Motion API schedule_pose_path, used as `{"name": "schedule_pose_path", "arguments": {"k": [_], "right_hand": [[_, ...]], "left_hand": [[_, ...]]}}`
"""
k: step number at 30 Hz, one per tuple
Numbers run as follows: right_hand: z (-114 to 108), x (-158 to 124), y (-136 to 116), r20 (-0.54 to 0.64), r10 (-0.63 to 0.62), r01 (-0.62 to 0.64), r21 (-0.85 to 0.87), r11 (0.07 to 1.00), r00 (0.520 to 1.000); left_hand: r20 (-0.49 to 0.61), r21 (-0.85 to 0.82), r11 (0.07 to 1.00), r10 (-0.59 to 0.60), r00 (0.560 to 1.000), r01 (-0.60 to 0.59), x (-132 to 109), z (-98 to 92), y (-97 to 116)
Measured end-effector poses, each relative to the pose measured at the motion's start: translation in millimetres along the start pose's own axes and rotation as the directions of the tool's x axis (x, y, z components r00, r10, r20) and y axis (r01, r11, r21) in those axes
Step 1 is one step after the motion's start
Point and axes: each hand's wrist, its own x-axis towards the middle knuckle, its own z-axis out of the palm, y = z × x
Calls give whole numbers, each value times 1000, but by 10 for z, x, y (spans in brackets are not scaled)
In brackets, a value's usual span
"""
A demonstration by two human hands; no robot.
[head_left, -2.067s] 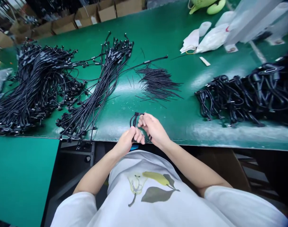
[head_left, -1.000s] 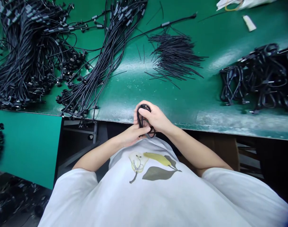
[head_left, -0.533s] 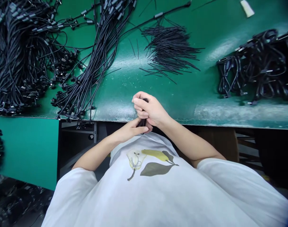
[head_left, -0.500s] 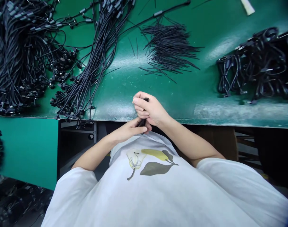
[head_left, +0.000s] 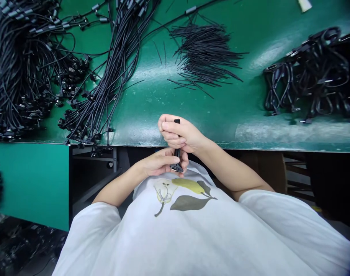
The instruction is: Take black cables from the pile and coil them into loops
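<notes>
Close to my body, both hands are wrapped round a folded black cable [head_left: 177, 152]. My right hand [head_left: 182, 133] is the upper one, its fingers curled over the cable, and a dark end sticks up above the thumb. Below it, my left hand [head_left: 163, 161] pinches the lower part. A black connector [head_left: 175, 168] with a metal-rimmed opening faces me at the bottom, between the left thumb and fingers. The middle of the cable is hidden inside the right hand.
A pile of short black ties [head_left: 206, 53] lies ahead on the green table [head_left: 152, 103]. Long black cables [head_left: 117, 65] with connectors spread at left, beside a larger heap [head_left: 14, 69]. Coiled, bundled cables [head_left: 309, 76] lie at right. The table edge runs just under my hands.
The connector has come into view below my left hand, which has dropped slightly. The cable is more upright, and my right hand stays closed round it.
</notes>
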Motion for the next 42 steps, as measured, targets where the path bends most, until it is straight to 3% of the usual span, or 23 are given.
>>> {"name": "schedule_pose_path", "arguments": {"k": [6, 9, 12, 21, 25, 27, 28, 29, 31, 33, 35, 36, 38, 40, 42], "right_hand": [[18, 71, 63, -159, -108, 96, -82, 992, 981], [24, 83, 65, -147, -106, 95, -83, 992, 983], [1, 85, 39, -180, -88, 78, -62, 995, 980], [-60, 120, -23, -202, -67, 84, 76, 994, 977], [-59, 97, -39, -175, -109, 106, -27, 994, 978], [-89, 29, -114, -166, -169, 129, -227, 965, 972], [-108, -23, -168, -165, -242, 162, -390, 906, 956], [-128, -83, -224, -150, -342, 197, -581, 789, 928], [-160, -218, -311, -1, -502, 220, -898, 381, 865], [-180, -344, -322, 222, -447, 213, -975, -70, 867], [-194, -437, -252, 307, -227, 211, -906, -367, 924], [-203, -470, -201, 291, -122, 209, -869, -447, 949], [-229, -514, -102, 234, 9, 204, -827, -524, 972], [-265, -536, -31, 237, 56, 228, -805, -548, 970], [-310, -544, 22, 285, 35, 250, -770, -587, 958]], "left_hand": [[-247, 114, 985, 153, 957, -128, 41, 113, 4], [-208, 207, 965, 205, 956, -162, 44, 113, -12], [-190, 198, 959, 239, 952, -202, 14, 88, -27], [-269, -77, 958, 245, 931, -275, -64, 115, -1], [-304, -13, 969, 231, 924, -247, -49, 106, 28], [-297, 104, 964, 266, 917, -246, -54, 42, 42], [-298, 179, 950, 299, 907, -254, -60, -2, 50], [-306, 263, 929, 335, 891, -259, -68, -49, 59], [-329, 455, 858, 411, 851, -238, -89, -131, 84], [-324, 676, 718, 491, 808, -165, -114, -167, 117], [-267, 866, 497, 563, 782, -62, -143, -146, 151], [-225, 924, 381, 583, 780, -18, -158, -120, 166], [-162, 974, 223, 577, 801, 36, -187, -59, 190], [-144, 980, 193, 521, 842, 47, -206, -15, 206], [-164, 964, 262, 440, 883, 48, -205, -9, 214]]}}
